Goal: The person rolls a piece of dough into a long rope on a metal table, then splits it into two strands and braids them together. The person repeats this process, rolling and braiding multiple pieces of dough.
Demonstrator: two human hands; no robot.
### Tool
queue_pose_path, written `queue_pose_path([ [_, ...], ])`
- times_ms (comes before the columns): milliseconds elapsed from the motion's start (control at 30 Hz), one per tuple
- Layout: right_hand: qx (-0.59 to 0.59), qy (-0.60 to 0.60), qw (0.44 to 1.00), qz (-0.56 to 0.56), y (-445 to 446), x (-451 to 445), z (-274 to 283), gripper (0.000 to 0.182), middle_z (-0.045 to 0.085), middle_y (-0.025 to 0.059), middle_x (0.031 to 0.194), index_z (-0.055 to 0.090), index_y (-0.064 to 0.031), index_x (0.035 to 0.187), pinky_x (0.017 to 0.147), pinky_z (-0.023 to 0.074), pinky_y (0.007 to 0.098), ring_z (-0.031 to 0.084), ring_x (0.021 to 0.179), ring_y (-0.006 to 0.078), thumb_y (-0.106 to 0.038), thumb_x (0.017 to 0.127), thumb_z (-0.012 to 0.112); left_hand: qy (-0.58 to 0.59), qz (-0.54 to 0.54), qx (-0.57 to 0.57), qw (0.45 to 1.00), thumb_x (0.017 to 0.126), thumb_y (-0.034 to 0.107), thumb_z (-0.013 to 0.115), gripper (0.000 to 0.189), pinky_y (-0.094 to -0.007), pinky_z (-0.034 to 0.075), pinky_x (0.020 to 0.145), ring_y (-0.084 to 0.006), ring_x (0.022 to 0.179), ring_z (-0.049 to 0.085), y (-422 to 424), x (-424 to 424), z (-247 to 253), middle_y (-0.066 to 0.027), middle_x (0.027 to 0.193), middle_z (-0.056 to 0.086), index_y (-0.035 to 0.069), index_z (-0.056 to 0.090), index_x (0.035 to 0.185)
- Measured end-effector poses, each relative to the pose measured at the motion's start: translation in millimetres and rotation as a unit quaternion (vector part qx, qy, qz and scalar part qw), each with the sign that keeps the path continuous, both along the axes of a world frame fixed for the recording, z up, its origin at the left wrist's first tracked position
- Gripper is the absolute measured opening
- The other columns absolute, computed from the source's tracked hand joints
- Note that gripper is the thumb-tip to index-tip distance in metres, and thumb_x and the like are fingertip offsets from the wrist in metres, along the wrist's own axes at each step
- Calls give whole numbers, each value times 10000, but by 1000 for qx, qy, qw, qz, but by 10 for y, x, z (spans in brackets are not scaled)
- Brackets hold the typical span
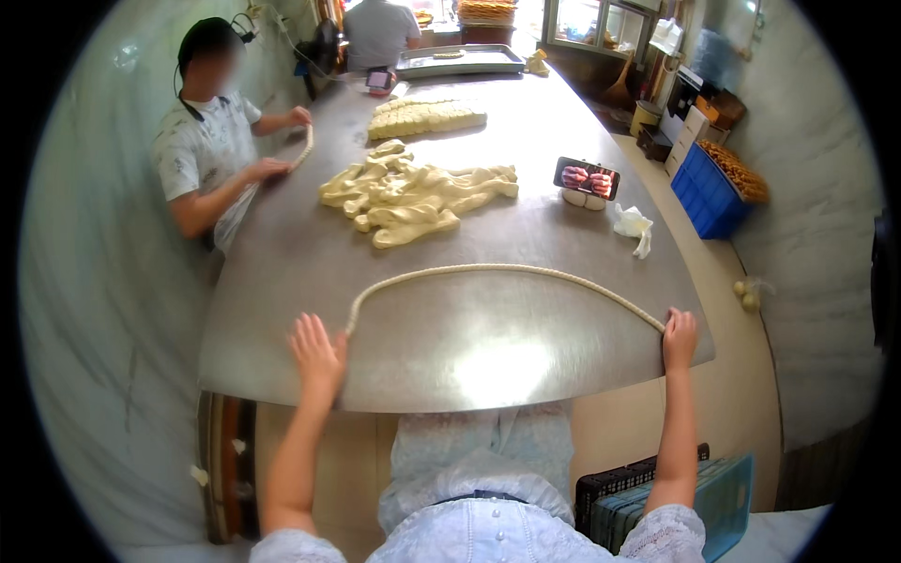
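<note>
A long, thin twisted rope of dough (pixel 486 268) arcs across the metal worktable (pixel 281 281) in front of me. At its left end my left hand (pixel 318 352) lies flat with fingers spread, the dough passing by or under the thumb side. My right hand (pixel 680 338) has its fingers curled around the rope's right end. Beyond the arc lies a heap of loose, stretched dough pieces (pixel 415 193). Farther back sits a scored block of dough (pixel 426 117). At the left edge a co-worker's hands (pixel 271 167) hold a shorter twisted strand (pixel 304 149).
A propped phone (pixel 586 179) and a crumpled white plastic bag (pixel 633 229) stand right of the heap. At the far end is a metal tray (pixel 461 61). A blue crate (pixel 707 193) of fried twists is on the floor at right; a teal crate (pixel 725 492) is beside my legs.
</note>
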State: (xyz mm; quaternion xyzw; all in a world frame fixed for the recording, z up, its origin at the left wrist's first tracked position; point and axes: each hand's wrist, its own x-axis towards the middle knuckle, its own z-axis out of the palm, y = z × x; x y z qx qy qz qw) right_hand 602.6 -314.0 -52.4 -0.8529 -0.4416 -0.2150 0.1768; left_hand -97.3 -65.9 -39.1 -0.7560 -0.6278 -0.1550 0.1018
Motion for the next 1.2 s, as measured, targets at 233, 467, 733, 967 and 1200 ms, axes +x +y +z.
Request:
queue_pose_path([
  [233,35,12,989,142,-5,-852,372,188,622,95,935,688,-39,1012,800,486,408,578,908,283,-218,954,693,120,-54,-14,991,987,337,601,550,-474,456,1062,-386,1357,501,-1396,271,347,-276,1442,524,-82,533,1338],
  [467,12,548,810,211,-387,-1125,1117,138,657,4,765,691,-73,980,601,461,230,581,652,70,-174,920,763,-309,-2,-357,882,918,271,736,234,-366,547,735,-258,827,727,-1497,-195,1730,-113,864,731,68,667,1012],
  [733,166,448,853,210,-420,786,2695,209,679,33,827,721,-73,986,653,477,312,598,698,149,-274,931,717,-634,-181,11,751,979,112,659,40,-241,502,720,-104,775,611,196,-1968,2868,-1,837,637,91,640,1007],
  [967,-62,69,965,-245,-764,1662,1150,401,765,139,949,778,-64,1006,760,531,452,712,855,305,-435,980,627,-128,152,82,977,1010,244,624,241,-407,545,853,-297,994,692,842,-3831,826,-126,1068,714,20,621,1099],
  [1200,241,20,946,-215,-973,1053,1302,399,742,136,1141,715,-65,1200,849,536,394,702,1028,316,-392,1044,550,-412,61,163,894,1095,320,497,257,-329,525,750,-147,809,625,817,-1740,460,-34,921,633,89,609,1091],
])
